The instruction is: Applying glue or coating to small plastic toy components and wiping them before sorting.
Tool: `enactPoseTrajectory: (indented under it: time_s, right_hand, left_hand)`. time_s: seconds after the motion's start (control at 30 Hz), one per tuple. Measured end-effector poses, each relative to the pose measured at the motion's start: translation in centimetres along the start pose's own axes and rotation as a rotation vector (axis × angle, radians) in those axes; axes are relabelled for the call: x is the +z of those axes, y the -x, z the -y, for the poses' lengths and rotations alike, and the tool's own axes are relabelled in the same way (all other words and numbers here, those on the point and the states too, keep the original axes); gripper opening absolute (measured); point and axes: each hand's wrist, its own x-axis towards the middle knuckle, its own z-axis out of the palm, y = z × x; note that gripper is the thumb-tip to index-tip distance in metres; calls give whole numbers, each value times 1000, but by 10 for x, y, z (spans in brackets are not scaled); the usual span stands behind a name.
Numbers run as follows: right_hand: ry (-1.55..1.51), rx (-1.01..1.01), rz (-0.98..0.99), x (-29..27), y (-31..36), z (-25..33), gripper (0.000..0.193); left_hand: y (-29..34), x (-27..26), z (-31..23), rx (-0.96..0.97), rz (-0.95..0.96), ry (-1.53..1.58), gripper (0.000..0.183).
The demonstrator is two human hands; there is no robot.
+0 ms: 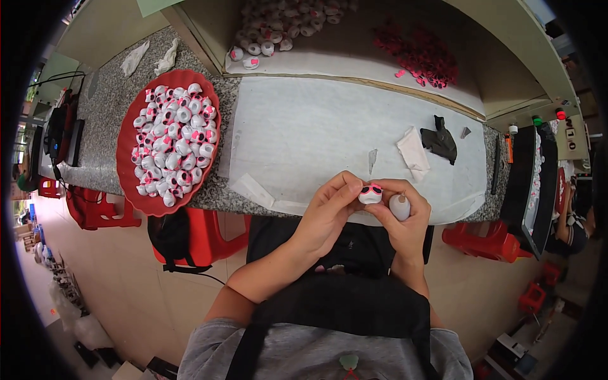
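Observation:
Between my two hands, just over the table's front edge, is a small white toy head (370, 197) with pink trim and black eye shapes like sunglasses. My left hand (330, 212) pinches it from the left with thumb and fingers. My right hand (408, 231) grips its other side with thumb and fingertips. Tucked in the right palm is a rounded white object with a tan tip (399, 208), perhaps a small bottle; the fingers hide part of it. Left of my hands, a red scalloped tray (124, 171) is heaped with similar white and pink heads (170, 142).
White paper (304, 133) covers the worktop, with a crumpled white cloth (413, 154) and a black plastic scrap (440, 140) on it. Behind, a shelf (345, 63) holds more white heads (278, 25) and a pile of pink pieces (421, 54). At right runs a black conveyor (537, 190).

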Motion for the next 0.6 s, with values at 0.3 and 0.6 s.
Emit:
enactPoseTrajectory:
  time_s: [0.3,0.6]
  right_hand:
    - [41,-12,54,-4,2,0,26]
    - [-277,73,90,-6,5,1,28]
  left_hand:
    - [1,-1,-1,-24,-11,-12,18]
    - [11,4,-1,238,39,-273,18]
